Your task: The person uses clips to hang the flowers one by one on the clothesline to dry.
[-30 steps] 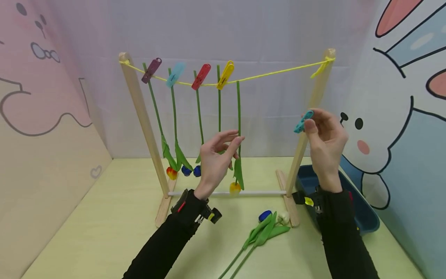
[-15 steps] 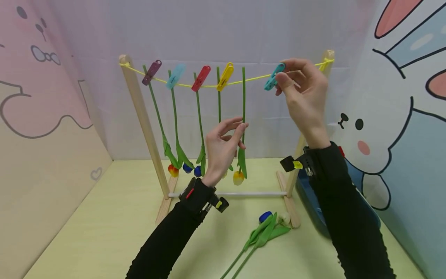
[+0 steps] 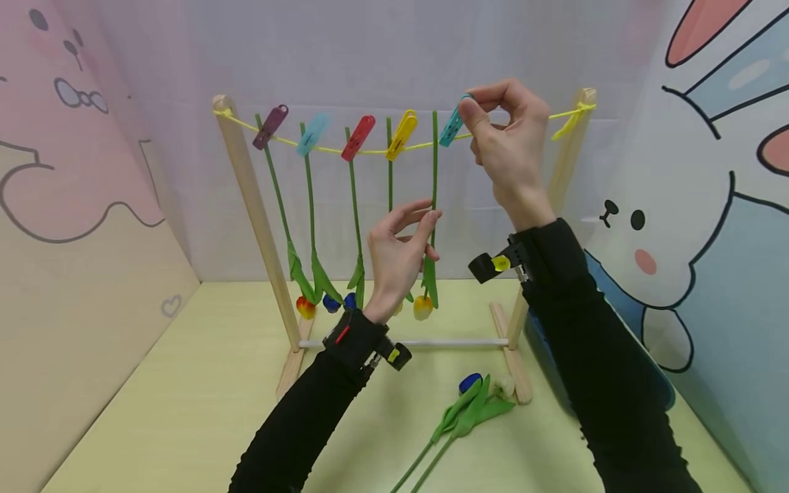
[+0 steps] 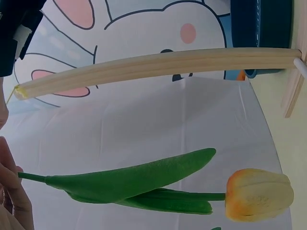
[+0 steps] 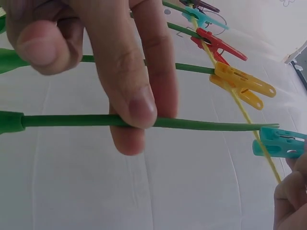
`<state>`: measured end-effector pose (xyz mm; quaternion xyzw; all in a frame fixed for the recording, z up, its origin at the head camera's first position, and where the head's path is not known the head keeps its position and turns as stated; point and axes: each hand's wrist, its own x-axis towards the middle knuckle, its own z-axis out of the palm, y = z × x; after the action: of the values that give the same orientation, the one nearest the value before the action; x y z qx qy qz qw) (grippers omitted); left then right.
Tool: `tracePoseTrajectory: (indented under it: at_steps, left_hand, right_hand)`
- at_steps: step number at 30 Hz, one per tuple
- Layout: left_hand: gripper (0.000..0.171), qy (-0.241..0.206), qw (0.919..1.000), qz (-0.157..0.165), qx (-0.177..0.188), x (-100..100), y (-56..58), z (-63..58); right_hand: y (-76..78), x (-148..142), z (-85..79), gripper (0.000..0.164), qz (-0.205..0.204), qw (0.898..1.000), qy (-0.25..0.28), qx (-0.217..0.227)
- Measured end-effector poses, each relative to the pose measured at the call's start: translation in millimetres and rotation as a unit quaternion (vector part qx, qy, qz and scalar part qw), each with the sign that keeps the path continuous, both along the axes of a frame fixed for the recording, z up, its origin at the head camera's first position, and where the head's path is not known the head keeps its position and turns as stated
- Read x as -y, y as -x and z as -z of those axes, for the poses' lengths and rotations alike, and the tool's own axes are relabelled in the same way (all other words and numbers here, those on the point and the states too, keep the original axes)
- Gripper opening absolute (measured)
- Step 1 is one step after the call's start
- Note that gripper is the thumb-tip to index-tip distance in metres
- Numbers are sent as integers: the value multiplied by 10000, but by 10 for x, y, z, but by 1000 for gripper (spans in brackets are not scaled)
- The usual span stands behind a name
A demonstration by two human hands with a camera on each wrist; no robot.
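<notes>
My left hand point(image 3: 399, 253) pinches the green stem of an artificial tulip point(image 3: 434, 164), which hangs upside down, its yellow-orange bloom point(image 4: 259, 195) lowest. The stem's top end stands above the yellow string point(image 3: 505, 128). A teal clothespin point(image 3: 452, 127) is pinched in my right hand point(image 3: 511, 144), tilted at the string just right of that stem. The right wrist view has the clothespin's front end point(image 5: 265, 141) at the string and beside the stem tip; whether it grips either I cannot tell. Left along the string, purple, light blue, red and yellow clothespins point(image 3: 401, 135) hold other tulips.
A wooden frame point(image 3: 253, 205) with a white crossbar point(image 3: 456, 344) carries the string. Two loose tulips point(image 3: 465, 411), one blue and one white, lie on the table in front. A dark blue bin point(image 3: 653, 383) stands at right, partly behind my right arm.
My right hand has risen and moved left with the teal clothespin, from beside the right post to the string near the stem. My left hand has lifted the tulip slightly, moving a little right.
</notes>
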<state>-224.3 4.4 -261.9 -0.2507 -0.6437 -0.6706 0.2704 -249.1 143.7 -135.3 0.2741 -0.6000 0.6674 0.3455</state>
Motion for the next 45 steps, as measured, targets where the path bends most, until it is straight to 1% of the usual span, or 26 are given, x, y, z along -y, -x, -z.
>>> tracePoseTrajectory:
  at_steps: [3, 8, 13, 16, 18, 22, 25, 26, 29, 31, 32, 34, 36, 37, 38, 40, 41, 43, 45]
  left_hand:
    - [30, -4, 10000, -41, 1, -10, 17, 3]
    - [28, 11, 9999, -103, 82, -11, 15, -16]
    - [28, 40, 9998, -127, 128, -4, 18, -23]
    - [27, 17, 9999, -121, 103, -5, 28, -23]
    - [27, -2, 9999, -109, 84, -7, 30, -23]
    - [26, 20, 9999, -111, 71, -7, 26, -28]
    - [27, 34, 9999, -141, 73, -4, 22, -27]
    - [27, 35, 9999, -145, 83, -3, 20, -27]
    - [29, 57, 9998, -141, 154, 4, 7, -15]
    - [32, 139, 9996, -151, 183, 13, -18, 9]
    - [34, 199, 9995, -186, 158, 19, -40, 28]
    - [35, 356, 9988, -320, -50, 34, -93, 88]
    - [33, 525, 9965, -503, -423, 57, -167, 168]
    - [31, 635, 9944, -579, -612, 74, -210, 224]
    - [28, 746, 9923, -617, -776, 93, -252, 289]
    - [22, 1029, 9889, -514, -943, 147, -350, 439]
    - [19, 1226, 9873, -425, -917, 180, -401, 523]
    - [16, 1723, 9826, -238, -648, 254, -496, 713]
    - [14, 2217, 9749, 8, -191, 333, -578, 890]
  right_hand:
    - [20, 19, 20, 17, 248, 9996, -53, -140]
    - [29, 39, 38, 17, 483, 9988, -81, -78]
    - [15, 85, 45, 7, 582, 9980, -194, 139]
    - [-1, 108, 50, 9, 638, 9972, -338, 189]
    - [-15, 109, 51, 8, 614, 9972, -386, 203]
    - [-41, 84, 52, 12, 457, 9974, -461, 297]
    - [-63, 68, 63, 23, 431, 9966, -591, 383]
    - [-69, 64, 68, 25, 435, 9963, -616, 402]
    - [-96, 42, 99, 29, 505, 9957, -662, 403]
    - [-116, 5, 143, 30, 641, 9950, -712, 275]
    - [-126, -23, 178, 30, 734, 9944, -746, 138]
    - [-153, -96, 272, 29, 888, 9927, -777, -250]
    - [-194, -200, 394, 24, 998, 9895, -834, -633]
    - [-214, -261, 465, 22, 963, 9886, -838, -797]
    - [-238, -328, 541, 21, 916, 9874, -883, -940]
    - [-274, -491, 719, 22, 829, 9847, -1100, -1072]
    - [-280, -590, 820, 22, 806, 9824, -1290, -1086]
    - [-265, -822, 1047, 22, 749, 9770, -1731, -995]
    - [-215, -1103, 1304, 19, 723, 9706, -2216, -593]
